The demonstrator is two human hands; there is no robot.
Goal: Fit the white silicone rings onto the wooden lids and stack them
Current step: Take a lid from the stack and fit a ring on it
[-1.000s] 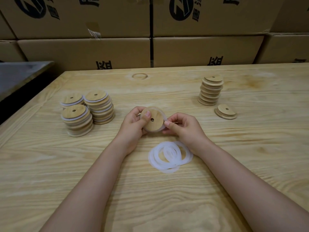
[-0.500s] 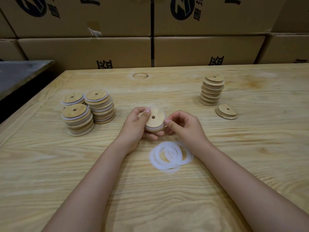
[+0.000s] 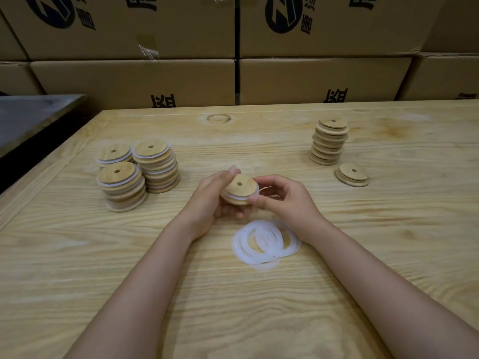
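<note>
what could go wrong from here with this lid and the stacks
The white ring on the lid held in the left hand and right hand may not be seated all round; the fingers hide part of it, so it could slip off. The ringed stacks at left look uneven, so one more lid might tip them. The right wrist sits close to the loose rings and could drag them.

Bare left forearm (image 3: pixel 145 268) at 7 o'clock, bare right forearm (image 3: pixel 363 268) at 5 o'clock, both uncovered to the frame edge; left hand (image 3: pixel 207 200) and right hand (image 3: pixel 287 200) bare too.
</note>
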